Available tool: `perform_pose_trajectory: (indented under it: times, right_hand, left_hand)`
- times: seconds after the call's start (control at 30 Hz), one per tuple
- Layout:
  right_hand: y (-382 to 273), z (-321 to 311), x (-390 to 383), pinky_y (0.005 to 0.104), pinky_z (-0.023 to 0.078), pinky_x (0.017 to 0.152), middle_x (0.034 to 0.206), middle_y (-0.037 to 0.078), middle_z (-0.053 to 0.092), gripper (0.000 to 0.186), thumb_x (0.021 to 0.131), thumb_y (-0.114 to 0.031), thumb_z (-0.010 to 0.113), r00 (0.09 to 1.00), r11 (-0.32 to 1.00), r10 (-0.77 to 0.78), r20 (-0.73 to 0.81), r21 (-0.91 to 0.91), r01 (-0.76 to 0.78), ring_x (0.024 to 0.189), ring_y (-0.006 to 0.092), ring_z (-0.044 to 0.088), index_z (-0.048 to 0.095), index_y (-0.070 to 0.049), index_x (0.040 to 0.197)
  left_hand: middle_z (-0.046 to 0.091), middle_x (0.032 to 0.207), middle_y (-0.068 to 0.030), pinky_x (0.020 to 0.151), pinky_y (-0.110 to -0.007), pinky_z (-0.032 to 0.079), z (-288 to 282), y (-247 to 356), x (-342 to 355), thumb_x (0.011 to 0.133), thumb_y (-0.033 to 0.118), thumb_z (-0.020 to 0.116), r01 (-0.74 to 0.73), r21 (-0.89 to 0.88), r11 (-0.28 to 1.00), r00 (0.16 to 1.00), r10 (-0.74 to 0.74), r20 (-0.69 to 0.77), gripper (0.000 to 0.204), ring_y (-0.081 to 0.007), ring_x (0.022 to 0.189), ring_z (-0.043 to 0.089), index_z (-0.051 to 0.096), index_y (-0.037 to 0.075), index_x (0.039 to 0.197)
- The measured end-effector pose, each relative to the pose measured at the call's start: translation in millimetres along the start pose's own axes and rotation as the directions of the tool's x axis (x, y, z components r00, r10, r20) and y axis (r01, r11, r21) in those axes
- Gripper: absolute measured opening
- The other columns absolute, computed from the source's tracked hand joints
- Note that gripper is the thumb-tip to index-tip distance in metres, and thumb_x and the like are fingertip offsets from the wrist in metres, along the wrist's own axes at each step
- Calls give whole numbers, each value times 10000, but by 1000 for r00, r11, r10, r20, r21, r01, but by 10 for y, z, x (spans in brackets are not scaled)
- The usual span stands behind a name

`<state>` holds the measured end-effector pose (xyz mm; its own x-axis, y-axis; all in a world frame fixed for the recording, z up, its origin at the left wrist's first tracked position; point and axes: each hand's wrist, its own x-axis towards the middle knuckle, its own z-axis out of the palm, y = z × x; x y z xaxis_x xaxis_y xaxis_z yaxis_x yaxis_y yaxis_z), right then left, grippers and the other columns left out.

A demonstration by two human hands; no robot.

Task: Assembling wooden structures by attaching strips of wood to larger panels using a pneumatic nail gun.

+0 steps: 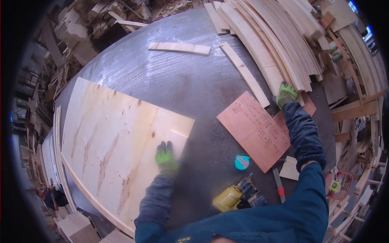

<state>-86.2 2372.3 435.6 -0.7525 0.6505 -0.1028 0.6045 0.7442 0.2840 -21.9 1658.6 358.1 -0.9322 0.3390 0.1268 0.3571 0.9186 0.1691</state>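
My left hand [165, 157], in a green glove with dark fingertips, lies with fingers stretched out on a large pale wooden panel [121, 137]. Just beyond the fingertips, a small flat wood piece [178, 139] rests at the panel's right corner. Out to the right, my gloved right hand [286, 95] has its fingers bent over the near end of a wooden board [269, 73] at the edge of a long stack. Part of that board's end is hidden under the glove. A reddish cardboard sheet [253, 129] with handwriting lies beside this hand.
On the dark table [194, 85] lie a teal tape measure [242, 162], a yellow nail gun [229, 197], a red-handled hammer [279, 186] and two loose strips [178, 48]. Stacked boards [283, 36] fill the far right. Another person [52, 198] is at far left.
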Motion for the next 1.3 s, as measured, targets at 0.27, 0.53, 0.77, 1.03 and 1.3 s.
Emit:
perform_pose_trajectory:
  times: [0.27, 0.53, 0.77, 1.03, 1.3]
  right_hand:
    - [315, -244, -403, 488, 655, 812, 1015, 145, 885, 369, 1094, -313, 853, 993, 610, -115, -36, 786, 99, 868, 274, 846, 859, 34, 1219]
    - [-518, -812, -1752, 372, 609, 785, 1020, 4, 839, 318, 1189, -283, 875, 943, 129, -334, 18, 991, 26, 891, 114, 740, 890, 21, 1280]
    - [-1717, -925, -1538, 349, 642, 849, 1058, 39, 877, 312, 1187, -290, 892, 741, 114, -666, 86, 993, -13, 938, 125, 795, 887, 13, 1263]
    - [-3420, -426, -1293, 381, 649, 852, 1033, 40, 874, 522, 1108, -520, 938, 539, 177, -840, 60, 970, 168, 929, 131, 798, 895, -18, 1242]
    - [-3886, -226, -1658, 596, 622, 1133, 1319, 218, 872, 555, 1219, -594, 729, 478, 450, -870, 118, 585, 675, 1280, 483, 825, 874, -75, 1355]
  left_hand:
    - [621, 1783, -337, 1348, -712, 450, -38, -73, 62, 903, 578, 1010, -10, -25, 1000, 1000, 10, -4, 1095, -577, 1633, 568, 651, 0, 1761]
    - [582, 1845, -332, 1392, -714, 416, 15, -220, -116, 893, 629, 1004, 44, -57, 997, 998, -41, 57, 1171, -595, 1685, 521, 610, 31, 1820]
    - [633, 1817, -284, 1362, -690, 445, 14, -139, 158, 956, 650, 968, -49, -86, 995, 995, 41, -90, 1073, -563, 1640, 583, 660, 34, 1778]
    - [592, 1839, -300, 1361, -696, 427, 24, -262, 155, 941, 612, 977, 59, -108, 992, 998, -55, 39, 1067, -558, 1659, 552, 645, 41, 1779]
    - [592, 1842, -288, 1353, -696, 433, 128, -318, 139, 924, 582, 996, 45, -113, 993, 999, -43, 21, 1076, -548, 1650, 558, 639, 49, 1787]
